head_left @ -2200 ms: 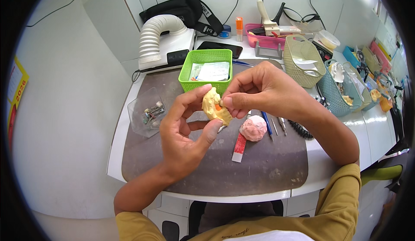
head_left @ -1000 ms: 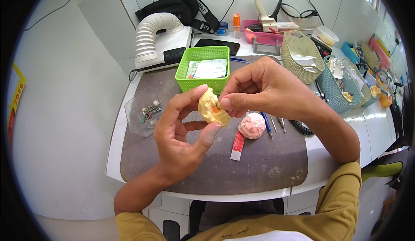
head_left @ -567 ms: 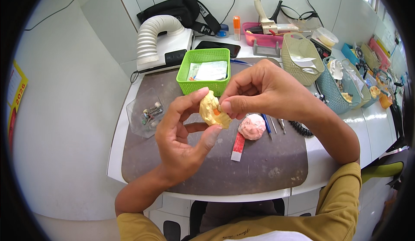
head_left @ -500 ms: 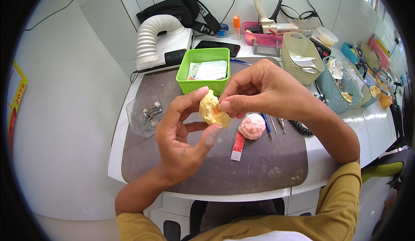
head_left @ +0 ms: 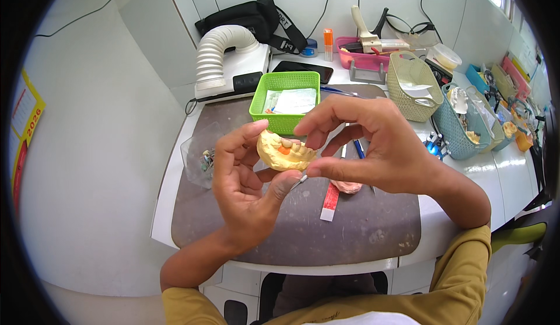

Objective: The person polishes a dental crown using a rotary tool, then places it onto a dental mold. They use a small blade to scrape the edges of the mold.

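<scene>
A yellow dental cast (head_left: 274,157), with an orange patch beside a pale tooth, is held up over the dark mat. My left hand (head_left: 245,188) grips its left end between thumb and fingers. At its right end, my right hand (head_left: 385,144) has thumb and fingers closed around the edge. Below my right hand, a pink plaster piece (head_left: 348,187) lies on the mat, partly covered. A red strip with a white end (head_left: 329,201) lies against it. A blue pen (head_left: 358,149) and slim tools show partly behind my right fingers.
Behind my hands stands a green basket (head_left: 284,122) with papers. A clear box of small bits (head_left: 201,160) sits left on the dark mat (head_left: 361,237). A white ducted unit (head_left: 227,62) stands far left; beige (head_left: 417,106) and blue-grey (head_left: 464,141) baskets line the right.
The cast has turned so its teeth and orange patch face me more. My right fingers have shifted from its inner side to its right end. The whole view has moved slightly.
</scene>
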`<state>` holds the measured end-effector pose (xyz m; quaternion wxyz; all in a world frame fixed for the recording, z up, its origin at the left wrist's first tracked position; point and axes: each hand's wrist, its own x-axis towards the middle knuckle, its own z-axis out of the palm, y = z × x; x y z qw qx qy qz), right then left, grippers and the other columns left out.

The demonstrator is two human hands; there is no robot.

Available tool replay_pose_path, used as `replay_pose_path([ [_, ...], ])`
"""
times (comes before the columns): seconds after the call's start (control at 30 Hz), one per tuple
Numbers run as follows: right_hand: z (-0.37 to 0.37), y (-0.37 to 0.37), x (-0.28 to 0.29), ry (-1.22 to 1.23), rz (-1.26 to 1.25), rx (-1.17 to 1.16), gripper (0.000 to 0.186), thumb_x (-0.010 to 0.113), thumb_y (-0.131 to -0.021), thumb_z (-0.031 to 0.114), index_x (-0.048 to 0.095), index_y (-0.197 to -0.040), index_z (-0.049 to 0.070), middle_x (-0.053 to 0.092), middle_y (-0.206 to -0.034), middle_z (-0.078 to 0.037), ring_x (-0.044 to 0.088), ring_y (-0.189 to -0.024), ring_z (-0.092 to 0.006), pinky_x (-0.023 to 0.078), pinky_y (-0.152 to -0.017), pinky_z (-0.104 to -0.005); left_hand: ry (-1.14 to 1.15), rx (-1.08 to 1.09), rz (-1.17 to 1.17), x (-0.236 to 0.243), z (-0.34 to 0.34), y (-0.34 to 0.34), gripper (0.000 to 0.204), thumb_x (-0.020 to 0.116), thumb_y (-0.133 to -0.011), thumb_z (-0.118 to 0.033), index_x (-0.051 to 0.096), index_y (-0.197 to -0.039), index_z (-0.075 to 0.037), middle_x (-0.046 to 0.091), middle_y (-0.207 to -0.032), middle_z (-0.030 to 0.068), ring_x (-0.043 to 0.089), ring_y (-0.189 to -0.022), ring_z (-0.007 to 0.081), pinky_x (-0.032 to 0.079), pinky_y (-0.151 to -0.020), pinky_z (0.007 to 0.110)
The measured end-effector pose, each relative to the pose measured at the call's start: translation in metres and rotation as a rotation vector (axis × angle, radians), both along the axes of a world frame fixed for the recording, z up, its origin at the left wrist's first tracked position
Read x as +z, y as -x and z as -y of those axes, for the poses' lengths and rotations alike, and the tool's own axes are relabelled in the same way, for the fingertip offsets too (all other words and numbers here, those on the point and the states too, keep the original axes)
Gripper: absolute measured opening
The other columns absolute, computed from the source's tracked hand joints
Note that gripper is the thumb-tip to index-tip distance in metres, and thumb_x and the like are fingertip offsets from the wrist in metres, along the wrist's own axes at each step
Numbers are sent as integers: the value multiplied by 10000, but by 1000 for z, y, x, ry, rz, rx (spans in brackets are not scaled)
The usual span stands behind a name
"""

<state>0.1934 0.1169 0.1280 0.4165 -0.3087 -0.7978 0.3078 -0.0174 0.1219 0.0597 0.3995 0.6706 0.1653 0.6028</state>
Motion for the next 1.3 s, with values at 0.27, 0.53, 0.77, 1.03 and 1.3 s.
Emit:
replay_pose_path([
  [0.27,1,1,-2,-4,26,37,312,785,-837,151,648,-1080,10,671,-940,-70,657,-864,-148,602,-778,-316,-36,-5,-5,1,2,-1,656,780,-837,-38,380,-1353,18,513,-1261,143,599,-1157,219,593,-931,342],
  [0.53,0,0,-2,43,34,56,344,799,-831,148,655,-1113,17,637,-986,-36,620,-892,-106,589,-753,-268,-45,7,-17,1,2,0,651,782,-837,-41,388,-1353,21,510,-1263,142,595,-1161,214,595,-924,333],
  [0.77,1,0,0,79,40,50,347,803,-830,159,652,-1112,25,635,-985,-30,620,-899,-98,582,-750,-264,-48,4,-17,0,2,1,652,783,-837,-44,392,-1354,31,508,-1276,148,593,-1166,214,594,-925,333],
  [1.03,-2,0,-2,17,34,59,329,802,-821,134,659,-1097,25,652,-993,-43,628,-896,-111,589,-729,-272,-73,1,-17,-4,2,1,655,770,-835,-8,387,-1366,28,501,-1301,151,583,-1194,234,588,-939,347],
  [1.3,1,4,-1,-196,69,5,298,790,-788,75,646,-1046,40,656,-911,-59,646,-847,-181,590,-696,-315,-142,-8,36,-7,-1,-3,655,759,-837,10,376,-1369,19,496,-1302,153,579,-1204,244,579,-958,361],
])
